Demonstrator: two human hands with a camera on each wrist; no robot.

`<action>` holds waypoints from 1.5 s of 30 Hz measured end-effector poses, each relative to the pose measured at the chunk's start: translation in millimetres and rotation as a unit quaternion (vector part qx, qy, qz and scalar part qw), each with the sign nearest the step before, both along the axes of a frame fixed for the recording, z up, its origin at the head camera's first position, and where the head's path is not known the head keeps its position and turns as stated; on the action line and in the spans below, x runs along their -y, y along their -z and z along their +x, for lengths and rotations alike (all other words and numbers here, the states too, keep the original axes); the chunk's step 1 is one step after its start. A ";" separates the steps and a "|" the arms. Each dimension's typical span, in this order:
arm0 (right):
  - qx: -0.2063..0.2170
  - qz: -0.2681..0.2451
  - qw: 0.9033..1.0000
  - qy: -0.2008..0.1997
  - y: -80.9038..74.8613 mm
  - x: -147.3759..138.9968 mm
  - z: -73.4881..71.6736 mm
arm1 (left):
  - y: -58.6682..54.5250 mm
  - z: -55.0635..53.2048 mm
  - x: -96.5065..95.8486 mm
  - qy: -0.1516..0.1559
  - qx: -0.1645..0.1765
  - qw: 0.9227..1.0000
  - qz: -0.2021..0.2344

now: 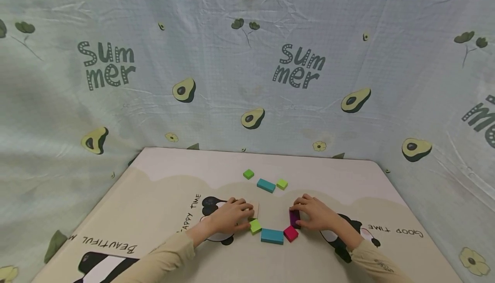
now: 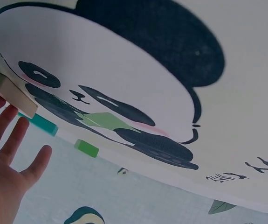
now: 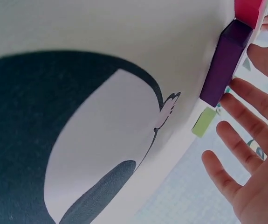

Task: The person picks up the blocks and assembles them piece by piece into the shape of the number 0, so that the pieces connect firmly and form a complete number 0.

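On the panda-printed worktop (image 1: 185, 162), the left hand (image 1: 229, 216) has loosely spread fingers touching a pale beige rectangular block (image 1: 256, 211), beside a small lime-green block (image 1: 255, 226). The right hand (image 1: 316, 215), fingers likewise spread, touches a dark purple rectangular block (image 1: 294, 217), next to a small red block (image 1: 291, 233).

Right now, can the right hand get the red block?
Probably yes. The right hand is at the purple block, and the red block sits right by that block's near end. Nothing lies on top of it, so the way looks free.
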State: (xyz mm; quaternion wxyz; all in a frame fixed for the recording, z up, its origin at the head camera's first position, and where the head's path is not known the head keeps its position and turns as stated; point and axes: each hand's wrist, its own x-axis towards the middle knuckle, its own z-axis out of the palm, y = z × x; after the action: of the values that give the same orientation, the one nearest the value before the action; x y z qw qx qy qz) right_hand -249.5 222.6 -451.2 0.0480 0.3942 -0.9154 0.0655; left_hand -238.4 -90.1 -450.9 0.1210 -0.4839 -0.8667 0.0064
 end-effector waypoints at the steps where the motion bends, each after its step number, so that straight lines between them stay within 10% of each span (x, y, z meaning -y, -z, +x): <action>1: 0.000 -0.001 1.000 0.000 -0.2 0.0 -0.4 | -0.1 0.5 -0.3 -0.002 0.002 1.000 -0.001; 45: -0.057 0.004 0.996 0.067 7.6 15.7 -71.9 | -0.5 1.5 -1.8 -0.014 0.012 1.000 -0.012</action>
State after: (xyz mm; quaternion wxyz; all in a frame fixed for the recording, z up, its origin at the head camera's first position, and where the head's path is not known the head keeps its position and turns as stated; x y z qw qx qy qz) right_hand -321.4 206.9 -458.8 0.1024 0.3352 -0.9359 0.0356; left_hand -236.8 -88.3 -450.4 0.1042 -0.4731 -0.8747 0.0128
